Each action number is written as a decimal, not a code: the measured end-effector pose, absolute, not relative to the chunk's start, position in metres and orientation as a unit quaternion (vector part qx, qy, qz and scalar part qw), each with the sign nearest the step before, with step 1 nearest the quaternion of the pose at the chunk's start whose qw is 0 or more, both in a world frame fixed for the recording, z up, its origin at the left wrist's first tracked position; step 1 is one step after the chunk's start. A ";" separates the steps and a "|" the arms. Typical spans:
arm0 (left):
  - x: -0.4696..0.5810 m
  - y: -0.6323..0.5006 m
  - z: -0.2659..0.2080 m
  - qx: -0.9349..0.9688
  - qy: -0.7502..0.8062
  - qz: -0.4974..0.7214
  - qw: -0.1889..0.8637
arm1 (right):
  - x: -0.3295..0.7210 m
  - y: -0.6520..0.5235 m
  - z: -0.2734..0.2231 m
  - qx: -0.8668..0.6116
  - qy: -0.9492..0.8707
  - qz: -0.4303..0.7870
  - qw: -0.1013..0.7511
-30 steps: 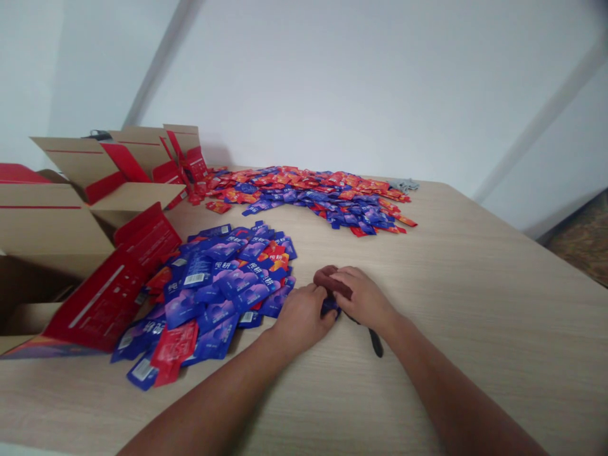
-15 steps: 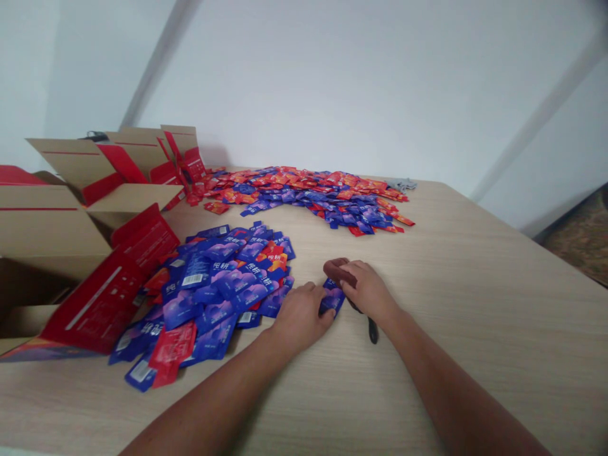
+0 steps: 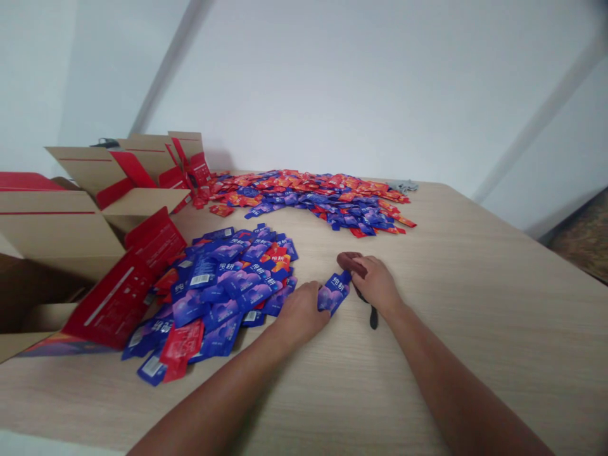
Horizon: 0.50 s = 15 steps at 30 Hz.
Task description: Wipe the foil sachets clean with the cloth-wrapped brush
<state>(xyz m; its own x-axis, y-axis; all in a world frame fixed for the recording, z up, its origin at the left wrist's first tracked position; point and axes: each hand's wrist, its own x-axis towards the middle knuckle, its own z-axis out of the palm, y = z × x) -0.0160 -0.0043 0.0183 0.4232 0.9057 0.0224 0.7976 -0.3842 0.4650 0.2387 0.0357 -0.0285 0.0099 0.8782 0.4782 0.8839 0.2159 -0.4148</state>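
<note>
Left hand point(image 3: 301, 311) is pinching flat blue-purple printed pouch point(image 3: 334, 292), long axis slanting, narrow end pointing far-right; right hand point(image 3: 379, 283) is gripping rounded brown object point(image 3: 350, 261).

Your right hand point(image 3: 379, 286), with brown object point(image 3: 350, 261), shifted away from your left point(image 3: 303, 310); blue packet point(image 3: 334, 291) between them now mostly uncovered.

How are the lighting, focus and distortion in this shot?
Head view: diffuse light, no harsh glare on the wall; head view: faint shadow beside the far box; head view: overall softness, fine print on the packet in the left hand unreadable; head view: near box looks stretched.
</note>
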 end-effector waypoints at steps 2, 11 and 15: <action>-0.017 -0.004 0.020 0.818 0.517 0.146 0.205 | 0.240 0.037 -0.030 -0.620 -0.702 -0.002 0.350; -0.050 0.021 0.064 0.712 0.540 0.351 0.280 | 0.244 0.041 -0.036 -0.625 -0.691 0.024 0.363; -0.100 0.023 0.110 0.610 0.550 0.491 0.291 | 0.243 0.041 -0.036 -0.626 -0.690 0.022 0.363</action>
